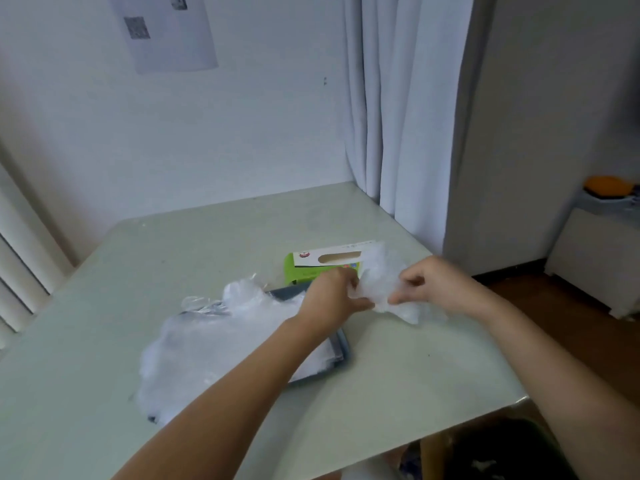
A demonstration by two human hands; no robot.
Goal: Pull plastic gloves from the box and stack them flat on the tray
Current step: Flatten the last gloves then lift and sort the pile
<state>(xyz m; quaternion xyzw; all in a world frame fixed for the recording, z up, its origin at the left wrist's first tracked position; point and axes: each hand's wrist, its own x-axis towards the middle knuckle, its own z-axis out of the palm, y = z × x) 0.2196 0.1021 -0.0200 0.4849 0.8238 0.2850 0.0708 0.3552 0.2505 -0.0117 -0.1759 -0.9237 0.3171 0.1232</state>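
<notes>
**Glove held between both hands near the box**

A crumpled clear glove [381,282] is held above the table [207,244], just in front of the box [304,268] and to the right of the tray [285,293]. It is gripped at its left edge by the left hand [334,294], whose fingers are curled around the plastic. Its right edge is pinched between the thumb and fingertips of the right hand [436,285]. The film is bunched and wrinkled between the two hands, and a loose flap hangs below the right hand.

The box, green with a white top and an oval slot, lies on the table behind the left hand. The dark tray is set just in front of the box and is largely covered by a pile [214,341] of clear gloves, which spills over its left and near edges. The left forearm is stretched across the tray's right side.

A pale curtain [398,116] hangs behind the table's far right corner, and a paper sheet [169,32] is fixed to the wall.
</notes>
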